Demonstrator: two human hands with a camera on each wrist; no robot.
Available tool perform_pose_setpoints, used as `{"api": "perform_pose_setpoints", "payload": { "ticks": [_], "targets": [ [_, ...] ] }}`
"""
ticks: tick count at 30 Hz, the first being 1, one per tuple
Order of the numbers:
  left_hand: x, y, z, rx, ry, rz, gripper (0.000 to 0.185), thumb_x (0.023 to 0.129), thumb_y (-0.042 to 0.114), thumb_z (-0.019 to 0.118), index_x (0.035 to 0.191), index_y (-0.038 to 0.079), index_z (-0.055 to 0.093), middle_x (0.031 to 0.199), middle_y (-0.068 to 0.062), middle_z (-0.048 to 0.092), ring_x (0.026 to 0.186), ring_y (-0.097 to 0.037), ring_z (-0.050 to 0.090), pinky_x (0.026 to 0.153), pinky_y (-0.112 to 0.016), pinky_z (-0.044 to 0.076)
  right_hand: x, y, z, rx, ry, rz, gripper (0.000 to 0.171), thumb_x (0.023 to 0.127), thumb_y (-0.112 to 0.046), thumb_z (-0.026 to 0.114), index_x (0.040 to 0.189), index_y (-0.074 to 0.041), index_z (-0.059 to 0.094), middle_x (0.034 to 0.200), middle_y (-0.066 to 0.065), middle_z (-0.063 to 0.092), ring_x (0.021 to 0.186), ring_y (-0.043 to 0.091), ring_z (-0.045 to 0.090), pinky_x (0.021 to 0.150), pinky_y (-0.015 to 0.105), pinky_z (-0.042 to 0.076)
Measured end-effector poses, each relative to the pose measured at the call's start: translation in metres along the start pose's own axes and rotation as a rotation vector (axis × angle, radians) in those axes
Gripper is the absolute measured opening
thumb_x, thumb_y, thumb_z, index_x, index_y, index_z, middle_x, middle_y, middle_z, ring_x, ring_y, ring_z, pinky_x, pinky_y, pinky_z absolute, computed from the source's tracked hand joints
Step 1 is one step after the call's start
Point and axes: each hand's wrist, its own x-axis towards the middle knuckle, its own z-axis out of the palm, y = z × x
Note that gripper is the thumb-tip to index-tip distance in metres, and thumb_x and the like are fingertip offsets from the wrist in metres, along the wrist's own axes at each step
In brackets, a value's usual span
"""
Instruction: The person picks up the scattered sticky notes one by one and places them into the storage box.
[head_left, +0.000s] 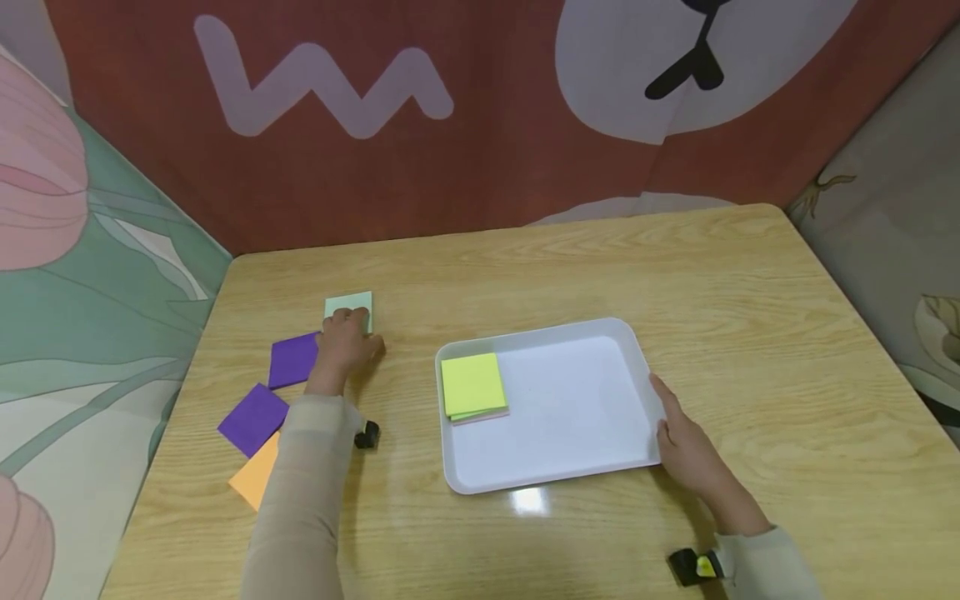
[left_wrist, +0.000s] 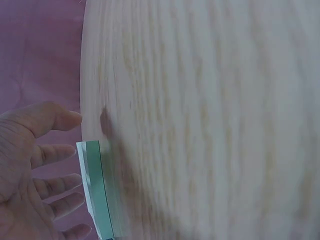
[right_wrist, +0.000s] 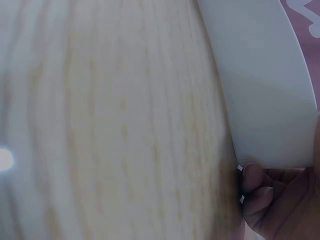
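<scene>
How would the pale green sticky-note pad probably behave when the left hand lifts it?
The pale green pad looks thin and flat, so probably light. Lying flush on the table, its edge may be hard to catch. Its stacked sheets may flex slightly.

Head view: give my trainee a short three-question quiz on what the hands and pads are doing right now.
1. True or false: the left hand rests on the pale green pad.
2. What does the right hand touch? A) the white tray B) a purple pad C) the orange pad
3. Fill in: the pad stack inside the tray lies in its near, far ____ corner, with a yellow-green sheet on top.

Key
1. True: the fingers lie on the pad's near edge; the left wrist view shows them fairly straight, not curled round it.
2. A: it is at the tray's right rim.
3. Left, as seen from the head view. The purple pads and orange pad stay on the table.
</scene>
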Motion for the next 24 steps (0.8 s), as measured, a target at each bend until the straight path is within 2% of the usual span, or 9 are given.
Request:
{"api": "perform_pose_setpoints", "payload": {
  "ticks": [7, 13, 24],
  "targets": [
    [0.002, -0.003, -0.001, 0.018, -0.033, -0.019, 0.054, 0.079, 0.022, 0.050, 0.126, -0.001, 0.036, 0.128, -0.028, 0.026, 0.114, -0.046, 0.021, 0.083, -0.061, 0.019, -0.001, 0.000, 0.000, 0.011, -0.010, 0.013, 0.057, 0.087, 0.005, 0.027, 0.137, -0.002, 0.001, 0.128, 0.038, 0.019, 0.114, 0.049, 0.023, 0.089, 0.056, 0.023],
    [0.005, -0.003, -0.002, 0.025, -0.022, -0.018, 0.054, 0.077, 0.023, 0.052, 0.124, -0.001, 0.038, 0.127, -0.027, 0.027, 0.113, -0.045, 0.024, 0.082, -0.062, 0.020, -0.001, 0.001, 0.000, 0.011, 0.004, 0.007, 0.057, 0.087, 0.005, 0.028, 0.137, -0.003, 0.002, 0.128, 0.037, 0.020, 0.114, 0.049, 0.024, 0.089, 0.055, 0.023],
    [0.012, -0.008, -0.003, 0.001, -0.017, -0.032, 0.060, 0.077, 0.023, 0.051, 0.129, -0.003, 0.033, 0.128, -0.027, 0.025, 0.113, -0.046, 0.022, 0.083, -0.062, 0.019, 0.000, 0.001, 0.000, 0.011, -0.001, -0.002, 0.058, 0.087, 0.005, 0.028, 0.137, -0.003, 0.001, 0.129, 0.037, 0.019, 0.114, 0.049, 0.024, 0.088, 0.056, 0.024]
  ]
}}
